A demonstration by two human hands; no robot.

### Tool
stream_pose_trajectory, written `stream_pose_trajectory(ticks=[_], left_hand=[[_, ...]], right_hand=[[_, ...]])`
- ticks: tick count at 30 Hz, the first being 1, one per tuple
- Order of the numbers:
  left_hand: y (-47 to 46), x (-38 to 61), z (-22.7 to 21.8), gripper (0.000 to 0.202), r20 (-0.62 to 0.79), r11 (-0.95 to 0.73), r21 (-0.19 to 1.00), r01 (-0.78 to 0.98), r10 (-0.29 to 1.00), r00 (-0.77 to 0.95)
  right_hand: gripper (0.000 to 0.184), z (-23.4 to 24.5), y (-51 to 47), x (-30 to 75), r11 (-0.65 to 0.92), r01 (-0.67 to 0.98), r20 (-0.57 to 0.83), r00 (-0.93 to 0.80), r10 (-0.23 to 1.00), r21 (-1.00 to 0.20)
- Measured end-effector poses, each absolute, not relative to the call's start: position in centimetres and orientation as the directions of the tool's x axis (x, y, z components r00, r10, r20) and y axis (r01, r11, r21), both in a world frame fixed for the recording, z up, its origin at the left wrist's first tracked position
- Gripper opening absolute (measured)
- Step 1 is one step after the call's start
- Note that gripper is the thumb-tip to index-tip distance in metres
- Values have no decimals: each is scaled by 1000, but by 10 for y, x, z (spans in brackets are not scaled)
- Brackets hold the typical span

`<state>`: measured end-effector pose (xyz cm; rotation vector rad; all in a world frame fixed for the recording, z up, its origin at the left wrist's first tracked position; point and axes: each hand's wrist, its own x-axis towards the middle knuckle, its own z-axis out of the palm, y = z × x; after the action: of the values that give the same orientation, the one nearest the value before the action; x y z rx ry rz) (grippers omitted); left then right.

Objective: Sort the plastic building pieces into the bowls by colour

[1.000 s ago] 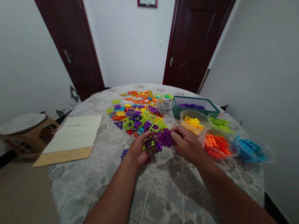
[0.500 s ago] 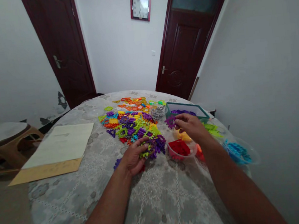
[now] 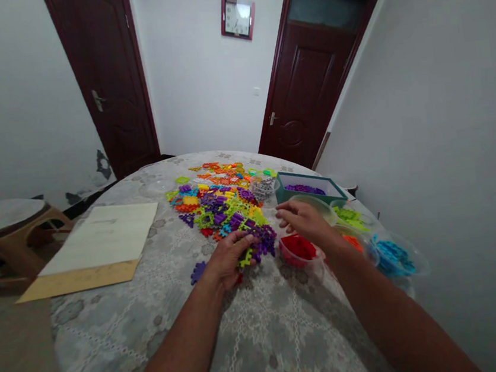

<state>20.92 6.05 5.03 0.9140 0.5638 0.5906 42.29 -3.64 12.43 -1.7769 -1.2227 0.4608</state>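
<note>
My left hand (image 3: 230, 262) is closed around a lime-green interlocking building piece (image 3: 246, 258), at the near edge of the mixed pile (image 3: 219, 210). Purple toothed pieces (image 3: 264, 241) lie right beside its fingertips. My right hand (image 3: 303, 221) hangs above the tubs with nothing visible in it, its fingers loosely bent and apart. Below it stands a clear tub of red pieces (image 3: 297, 247). Behind it is a teal-rimmed box (image 3: 333, 187) with purple pieces (image 3: 304, 189) inside. A loose purple-blue piece (image 3: 198, 272) lies left of my left wrist.
Tubs of lime-green (image 3: 350, 217), orange (image 3: 352, 242) and blue pieces (image 3: 392, 255) line the right side; a tub of grey pieces (image 3: 265, 187) stands behind. Paper sheets (image 3: 101, 235) lie at the left of the round table (image 3: 256, 340). A stool (image 3: 5, 216) stands beyond.
The purple piece that was in my right hand is gone from it, and that hand has moved slightly left and nearer. My left hand stays by the pile, gripping a green piece.
</note>
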Motion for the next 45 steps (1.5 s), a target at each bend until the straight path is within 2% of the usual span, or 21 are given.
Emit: stream_pose_trajectory(ticks=[2, 4, 8, 11, 13, 15, 17, 21, 25, 27, 29, 32, 35, 37, 42, 45], left_hand=[[59, 209, 50, 28, -180, 472, 854, -220, 665, 725], [57, 209, 50, 29, -169, 470, 855, -219, 652, 739], [58, 208, 52, 29, -167, 516, 818, -254, 637, 753], [62, 205, 55, 23, -201, 640, 702, -313, 599, 775], [64, 203, 57, 34, -196, 701, 626, -341, 566, 801], [65, 202, 58, 47, -173, 702, 613, -363, 567, 805], [63, 202, 58, 57, -160, 673, 639, -373, 590, 791], [59, 204, 57, 67, -137, 657, 653, -377, 591, 795], [59, 204, 58, 66, -129, 656, 649, -384, 593, 795], [59, 203, 59, 64, -128, 652, 660, -373, 587, 799], [58, 202, 60, 63, -119, 638, 682, -357, 578, 807], [56, 202, 60, 61, -92, 613, 708, -350, 572, 815], [55, 204, 56, 59, -72, 599, 718, -355, 571, 818], [56, 205, 54, 56, -70, 589, 731, -344, 567, 821], [57, 207, 55, 46, -106, 596, 739, -313, 562, 820], [59, 206, 58, 53, -133, 621, 719, -312, 564, 815]], right_hand=[[27, 115, -43, 391, -63, 565, 139, 308, 941, -822], [29, 110, -46, 370, -35, 558, 135, 260, 956, -829], [33, 113, -46, 363, -21, 542, 161, 286, 945, -840], [30, 123, -43, 381, -36, 590, 176, 298, 938, -807], [30, 130, -39, 401, -83, 565, 128, 324, 937, -821], [30, 136, -31, 426, -156, 497, 58, 388, 920, -854], [28, 142, -20, 453, -208, 433, 48, 510, 859, -877], [36, 156, 1, 505, -224, 405, 177, 743, 646, -886], [46, 160, 7, 525, -230, 426, 256, 810, 527, -875], [42, 155, 2, 515, -234, 445, 257, 792, 554, -865], [35, 146, -7, 491, -224, 486, 244, 723, 647, -845], [30, 129, -27, 439, -138, 636, 239, 470, 849, -759], [27, 116, -44, 390, -22, 749, 243, 243, 939, -663], [26, 110, -51, 371, -4, 749, 251, 227, 941, -662], [31, 107, -56, 369, -35, 642, 255, 354, 900, -766], [33, 108, -60, 382, -41, 623, 270, 395, 878, -781]])
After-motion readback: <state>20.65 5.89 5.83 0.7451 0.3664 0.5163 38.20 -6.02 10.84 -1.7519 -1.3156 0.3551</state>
